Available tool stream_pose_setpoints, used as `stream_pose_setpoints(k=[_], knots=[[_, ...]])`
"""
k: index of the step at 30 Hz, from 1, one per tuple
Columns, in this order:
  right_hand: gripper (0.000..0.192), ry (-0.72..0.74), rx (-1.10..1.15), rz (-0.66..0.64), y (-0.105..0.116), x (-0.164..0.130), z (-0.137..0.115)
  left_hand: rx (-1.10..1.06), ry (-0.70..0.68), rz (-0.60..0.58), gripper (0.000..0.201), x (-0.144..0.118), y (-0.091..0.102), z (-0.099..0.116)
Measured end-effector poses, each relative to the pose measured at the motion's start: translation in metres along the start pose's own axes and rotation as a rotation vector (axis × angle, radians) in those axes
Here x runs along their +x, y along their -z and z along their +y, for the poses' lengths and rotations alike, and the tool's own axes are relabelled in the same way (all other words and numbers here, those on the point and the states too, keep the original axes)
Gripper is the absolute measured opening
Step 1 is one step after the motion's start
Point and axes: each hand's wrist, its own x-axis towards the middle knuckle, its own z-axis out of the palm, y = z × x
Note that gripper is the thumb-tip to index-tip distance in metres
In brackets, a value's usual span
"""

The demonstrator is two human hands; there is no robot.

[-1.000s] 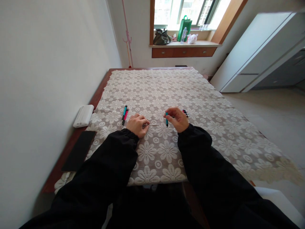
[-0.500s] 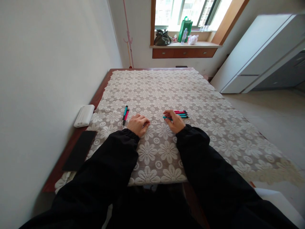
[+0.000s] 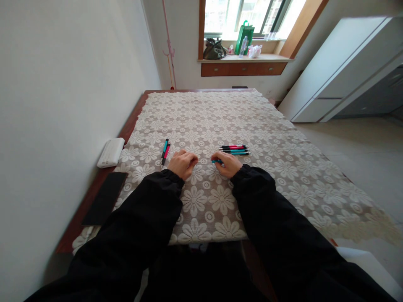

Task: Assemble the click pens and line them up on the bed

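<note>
Left hand [image 3: 182,164]'s pinching a thin whitish rod [image 3: 204,161], right hand [image 3: 229,164] a teal-blue pen barrel [image 3: 216,161], both over the lace-covered dark-wood table [image 3: 130,121]. Rod reaches the barrel's end, can't tell if inside. Lining-up step, I reckon; next move wants steady aim.

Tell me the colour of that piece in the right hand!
The piece in the right hand looks teal, in the head view.

We are seeing daylight glaring through the brown-framed glass window [image 3: 234,16] at upper centre-right; black fabric sleeves [image 3: 141,216] are showing little detail below.
</note>
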Motion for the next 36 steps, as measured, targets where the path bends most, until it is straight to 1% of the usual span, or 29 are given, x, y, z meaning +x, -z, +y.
stream_pose_setpoints(k=[4, 6, 10, 12, 18, 20, 26, 31, 36], knots=[[0.021, -0.012, -0.001, -0.004, -0.001, 0.000, 0.000, -0.019, -0.016, 0.000, 0.011, -0.001, -0.001, 0.000], [0.020, 0.007, 0.025, -0.019, -0.002, 0.000, -0.002, -0.038, -0.038, 0.008, 0.012, -0.001, -0.002, 0.000], [0.017, 0.095, 0.118, -0.068, -0.004, -0.001, -0.007, -0.117, -0.165, 0.001, 0.014, -0.001, -0.004, 0.000], [0.015, 0.115, 0.130, -0.084, -0.006, -0.001, -0.008, -0.157, -0.215, -0.003, 0.015, -0.001, -0.006, -0.001], [0.013, 0.040, 0.062, -0.050, -0.008, -0.002, -0.005, -0.186, -0.184, 0.031, 0.014, -0.001, -0.008, -0.002], [0.012, 0.057, 0.055, -0.054, -0.008, -0.001, -0.004, -0.174, -0.189, 0.033, 0.013, -0.001, -0.007, -0.002], [0.014, 0.131, 0.075, -0.069, -0.006, -0.001, -0.008, -0.150, -0.148, 0.040, 0.012, -0.001, -0.007, -0.003], [0.015, 0.068, -0.006, -0.060, -0.007, -0.002, -0.010, -0.152, -0.125, 0.022, 0.008, -0.001, -0.006, -0.001], [0.017, 0.028, -0.105, -0.086, -0.007, -0.002, -0.010, -0.180, -0.105, 0.010, 0.006, -0.001, -0.005, 0.000]])
